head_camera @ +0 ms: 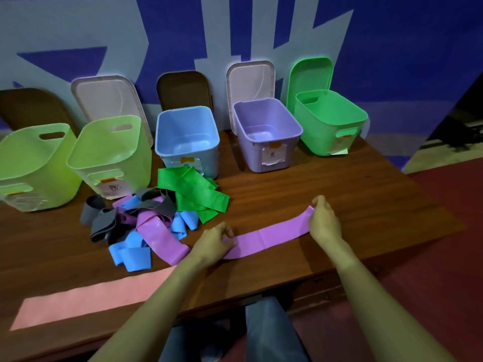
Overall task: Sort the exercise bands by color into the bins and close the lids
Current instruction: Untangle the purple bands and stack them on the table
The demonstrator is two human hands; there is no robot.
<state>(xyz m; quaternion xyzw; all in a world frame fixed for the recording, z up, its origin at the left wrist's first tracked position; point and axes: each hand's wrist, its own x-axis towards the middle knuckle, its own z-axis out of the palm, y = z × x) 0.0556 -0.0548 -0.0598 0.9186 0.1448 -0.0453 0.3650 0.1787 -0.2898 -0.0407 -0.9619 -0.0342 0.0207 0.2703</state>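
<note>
A long purple band [271,237] lies stretched flat across the wooden table [339,194]. My right hand [324,220] pinches its far right end. My left hand [214,241] pinches it near the middle. Left of my hands lies a tangled pile of green bands [193,192], blue bands [130,254], grey bands [102,220] and more purple band. Five open bins stand along the wall: two lime bins [34,165] [112,155], a blue bin [187,139], a purple bin [266,131] and a green bin [329,121].
The lids lean upright against the wall behind the bins, among them a pale lid [251,82] and a green lid [311,77]. A pink strip [86,301] lies flat near the table's front edge. My knees show below that edge.
</note>
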